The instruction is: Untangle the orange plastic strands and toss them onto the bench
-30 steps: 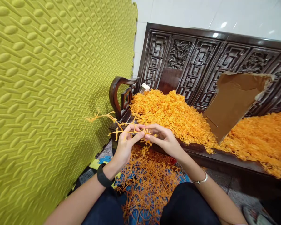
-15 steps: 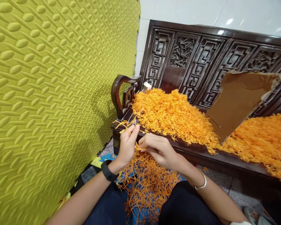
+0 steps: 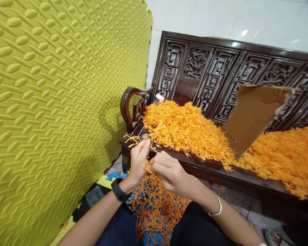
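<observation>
Both bare forearms come up from the lower edge of the view and converge in the middle. The left hand stands nearly upright with its back toward the camera, its thumb and forefinger pinched together at the top. The right hand lies just beside it, knuckles up, with its fingers curled in and their tips gathered near the left palm. The two hands seem to touch there, though the curled fingers hide the contact. Both wrists bend slightly inward.

Glossy dark carved wood bench; matt torn brown cardboard; embossed yellow-green mat, probably foam; orange branching sprigs, seemingly plastic; shiny metal bangle
</observation>
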The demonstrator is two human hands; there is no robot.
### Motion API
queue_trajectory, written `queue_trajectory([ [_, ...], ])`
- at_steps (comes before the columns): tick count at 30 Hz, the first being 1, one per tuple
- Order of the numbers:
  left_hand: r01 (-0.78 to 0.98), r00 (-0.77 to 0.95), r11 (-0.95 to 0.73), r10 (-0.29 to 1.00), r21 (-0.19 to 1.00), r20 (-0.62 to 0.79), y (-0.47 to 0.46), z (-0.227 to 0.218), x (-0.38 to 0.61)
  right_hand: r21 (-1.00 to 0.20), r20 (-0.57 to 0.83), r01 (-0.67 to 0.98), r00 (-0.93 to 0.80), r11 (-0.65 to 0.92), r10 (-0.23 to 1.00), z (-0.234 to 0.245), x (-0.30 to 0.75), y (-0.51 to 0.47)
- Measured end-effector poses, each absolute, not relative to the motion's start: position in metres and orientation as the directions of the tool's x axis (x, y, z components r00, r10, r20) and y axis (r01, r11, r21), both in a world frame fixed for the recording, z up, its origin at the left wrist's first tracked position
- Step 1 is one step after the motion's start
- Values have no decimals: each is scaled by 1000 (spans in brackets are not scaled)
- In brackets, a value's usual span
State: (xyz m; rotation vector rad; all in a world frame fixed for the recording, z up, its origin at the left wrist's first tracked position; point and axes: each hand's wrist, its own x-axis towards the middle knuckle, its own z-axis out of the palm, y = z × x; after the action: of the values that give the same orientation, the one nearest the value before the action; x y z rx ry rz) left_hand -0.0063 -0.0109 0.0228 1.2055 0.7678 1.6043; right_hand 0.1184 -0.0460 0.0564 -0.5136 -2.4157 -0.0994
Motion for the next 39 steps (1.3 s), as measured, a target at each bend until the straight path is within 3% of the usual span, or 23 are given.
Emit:
queue_trajectory([
  [6, -357, -273, -427, 898, 831, 344, 14, 29, -20, -89, 577, 175, -793, 980, 194, 56, 112, -73],
  [8, -328, -259, -469, 880, 820, 399, 18, 31, -26, -158, 597, 209, -758, 965, 263, 59, 120, -77],
  [11, -302, -133, -447, 894, 842, 427, 17, 32, -28, -314, 776, 417, -405, 853, 484, 68, 153, -56],
  [14, -389, -87, -391, 917, 834, 389, 14, 33, -28, -459, 861, 611, 127, 645, 493, 82, 203, 0],
  [18, -498, 0, -278, 947, 821, 320, 10, 33, -27, -539, 801, 675, 226, 504, 554, 96, 263, 84],
  [23, -554, 84, -170, 962, 815, 258, 8, 30, -30, -557, 712, 704, 132, 440, 689, 79, 258, 99],
  [28, -606, 148, -106, 959, 788, 242, 7, 27, -31, -706, 475, 525, -148, 476, 868, 64, 199, 28],
  [33, -586, 144, -129, 955, 800, 260, 2, 27, -29, -704, 203, 545, -460, 456, 864, 66, 157, -22],
  [39, -531, 83, -207, 952, 822, 294, 1, 30, -33, -690, 267, 505, -489, 519, 831, 60, 150, -31],
])
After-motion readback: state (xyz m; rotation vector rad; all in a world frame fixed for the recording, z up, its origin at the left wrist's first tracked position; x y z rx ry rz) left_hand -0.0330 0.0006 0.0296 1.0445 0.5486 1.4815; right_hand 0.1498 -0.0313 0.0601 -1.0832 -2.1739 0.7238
